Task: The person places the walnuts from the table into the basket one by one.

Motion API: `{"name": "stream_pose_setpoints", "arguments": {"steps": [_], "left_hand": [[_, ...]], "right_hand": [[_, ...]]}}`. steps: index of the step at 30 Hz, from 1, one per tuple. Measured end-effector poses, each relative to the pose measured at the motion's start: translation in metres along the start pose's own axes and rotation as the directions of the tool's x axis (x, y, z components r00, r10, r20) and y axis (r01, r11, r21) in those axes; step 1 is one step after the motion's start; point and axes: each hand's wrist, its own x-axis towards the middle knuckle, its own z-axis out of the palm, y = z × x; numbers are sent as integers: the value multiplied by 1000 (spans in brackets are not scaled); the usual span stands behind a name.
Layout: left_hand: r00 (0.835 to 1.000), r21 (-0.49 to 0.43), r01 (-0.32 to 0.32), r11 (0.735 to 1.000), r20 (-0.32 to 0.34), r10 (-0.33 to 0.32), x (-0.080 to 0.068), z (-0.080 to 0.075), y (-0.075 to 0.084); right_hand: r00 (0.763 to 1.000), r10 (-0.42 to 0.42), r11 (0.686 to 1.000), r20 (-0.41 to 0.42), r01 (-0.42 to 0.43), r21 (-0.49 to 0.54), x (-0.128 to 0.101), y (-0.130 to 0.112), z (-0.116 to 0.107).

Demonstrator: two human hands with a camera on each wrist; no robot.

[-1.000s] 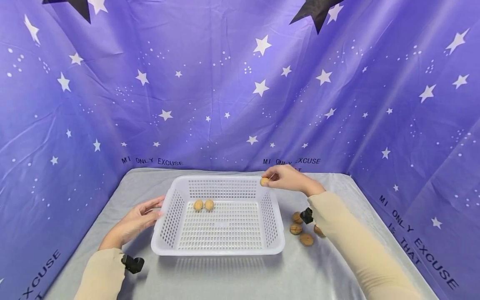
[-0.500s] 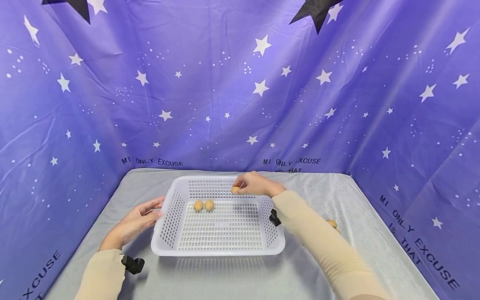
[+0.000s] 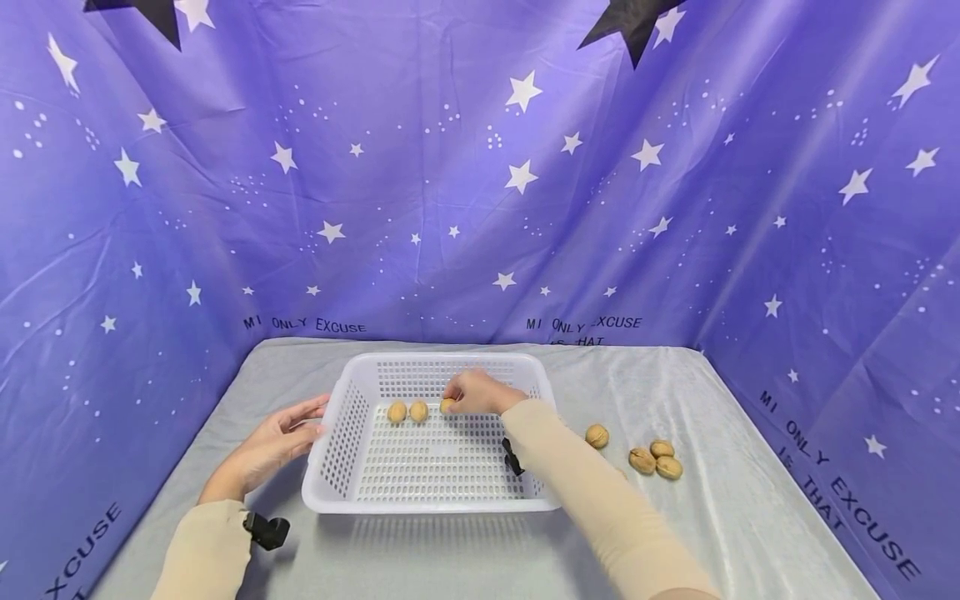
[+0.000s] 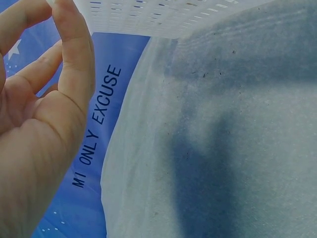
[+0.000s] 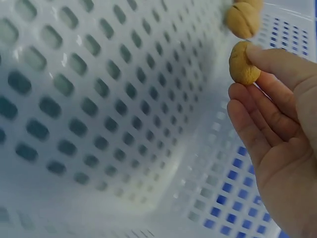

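Note:
A white plastic basket (image 3: 435, 505) with slotted walls stands on the cloth-covered table. My right hand (image 3: 480, 393) reaches inside, pinching a walnut (image 5: 243, 63) between thumb and fingertips close over the basket floor. To its left, two walnuts sit side by side: the nearer walnut (image 3: 418, 412) and the outer walnut (image 3: 397, 412). At the basket's left rim, my left hand (image 3: 272, 437) rests its thumb and fingertips against the outside, fingers relaxed and a little bent. The left wrist view shows that left hand (image 4: 44, 99) beside the basket's underside, its fingertips cut off at the top.
Right of the basket, several walnuts lie on the grey cloth (image 3: 720, 500), among them a lone walnut (image 3: 597, 436) and a cluster with one walnut (image 3: 669, 467) in front. My right sleeve (image 3: 592, 492) crosses the basket's right wall. A purple star-patterned curtain (image 3: 420, 208) surrounds the table.
My right hand has carried its walnut leftward over the far right rim and down into the basket, near the two walnuts. Walnuts behind the right sleeve are uncovered. The left hand has stayed put.

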Motion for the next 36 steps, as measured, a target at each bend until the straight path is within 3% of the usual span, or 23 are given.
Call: {"name": "stream_pose_setpoints", "arguments": {"steps": [10, 18, 29, 36], "left_hand": [[1000, -12, -5, 1000, 8, 5, 0, -1, -2], [1000, 3, -6, 1000, 3, 6, 0, -1, -2], [1000, 3, -3, 1000, -4, 3, -1, -1, -1], [1000, -11, -11, 1000, 12, 11, -1, 0, -2]], "right_hand": [[998, 57, 997, -27, -55, 59, 1, -3, 18], [997, 70, 995, -24, -68, 72, 0, -1, 16], [999, 13, 999, 50, -11, -37, -10, -11, -22], [999, -32, 998, 38, 34, -50, -23, -15, -53]]}}
